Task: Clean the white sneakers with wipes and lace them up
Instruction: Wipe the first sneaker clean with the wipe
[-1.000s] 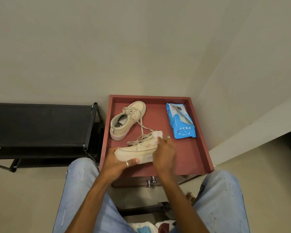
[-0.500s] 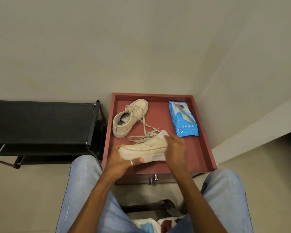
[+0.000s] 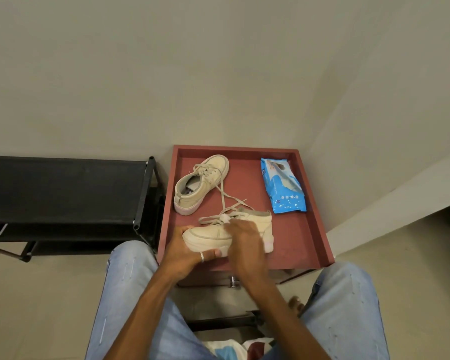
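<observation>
Right hand (image 3: 244,237), pinching its wipe (image 3: 225,218), has slid from heel to laces; left hand (image 3: 186,249) clamps the sneaker (image 3: 264,224) on the desk (image 3: 320,229). Best keep that hold firm, strokes short.

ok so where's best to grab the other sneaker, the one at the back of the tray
Probably the heel collar of the far sneaker, coming from above on its near-left. It stands on its sole, heel toward the near left and the opening facing up, so a thumb can hook inside, clear of the laces.
</observation>
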A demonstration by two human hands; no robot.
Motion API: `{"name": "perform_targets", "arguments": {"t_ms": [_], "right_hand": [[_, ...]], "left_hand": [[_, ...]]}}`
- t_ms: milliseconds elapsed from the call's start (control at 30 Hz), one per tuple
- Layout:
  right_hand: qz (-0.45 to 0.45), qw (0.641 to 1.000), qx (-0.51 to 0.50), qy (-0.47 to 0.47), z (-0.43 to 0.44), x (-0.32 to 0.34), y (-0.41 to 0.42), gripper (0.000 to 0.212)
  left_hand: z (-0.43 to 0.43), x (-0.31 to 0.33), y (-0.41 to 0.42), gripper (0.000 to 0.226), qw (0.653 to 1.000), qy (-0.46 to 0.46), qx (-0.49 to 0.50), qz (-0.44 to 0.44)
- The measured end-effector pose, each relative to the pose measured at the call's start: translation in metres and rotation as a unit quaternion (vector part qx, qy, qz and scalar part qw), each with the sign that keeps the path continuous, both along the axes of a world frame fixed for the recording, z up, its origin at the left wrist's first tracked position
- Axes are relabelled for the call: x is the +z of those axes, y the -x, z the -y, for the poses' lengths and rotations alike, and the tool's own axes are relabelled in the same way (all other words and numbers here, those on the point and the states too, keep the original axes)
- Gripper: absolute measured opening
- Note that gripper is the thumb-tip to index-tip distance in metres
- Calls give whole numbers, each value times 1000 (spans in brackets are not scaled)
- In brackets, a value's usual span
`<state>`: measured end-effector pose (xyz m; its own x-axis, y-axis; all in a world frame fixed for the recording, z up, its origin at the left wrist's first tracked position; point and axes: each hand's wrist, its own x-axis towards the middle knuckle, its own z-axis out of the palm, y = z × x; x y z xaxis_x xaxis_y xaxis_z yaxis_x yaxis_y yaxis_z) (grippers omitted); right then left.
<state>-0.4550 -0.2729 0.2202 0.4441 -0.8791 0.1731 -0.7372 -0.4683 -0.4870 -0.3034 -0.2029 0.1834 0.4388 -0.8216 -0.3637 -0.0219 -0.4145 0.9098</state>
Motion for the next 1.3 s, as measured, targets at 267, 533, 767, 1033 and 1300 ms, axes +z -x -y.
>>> {"name": "perform_targets", "arguments": {"t_ms": [267, 533, 767, 1033, 1300], "right_hand": [[5, 993, -117, -20, 32, -7, 24, 51], [9, 998, 58, 15, -9, -1, 13, 43], [49, 996, -73, 20, -9, -6, 9, 45], [26, 994, -99, 43, 30, -17, 40, 51], [3, 995, 48, 90, 5, -10, 29, 47]], "left_hand": [[2, 3, 1, 91, 1000, 12, -12, 0], [-2, 5, 0, 98, 1000, 11, -20, -5], [-1, 4, 2, 85, 1000, 16, -18, -2], [0, 8, 3, 89, 1000, 11, -22, -8], [0, 3, 1, 89, 1000, 12, -19, -11]]}}
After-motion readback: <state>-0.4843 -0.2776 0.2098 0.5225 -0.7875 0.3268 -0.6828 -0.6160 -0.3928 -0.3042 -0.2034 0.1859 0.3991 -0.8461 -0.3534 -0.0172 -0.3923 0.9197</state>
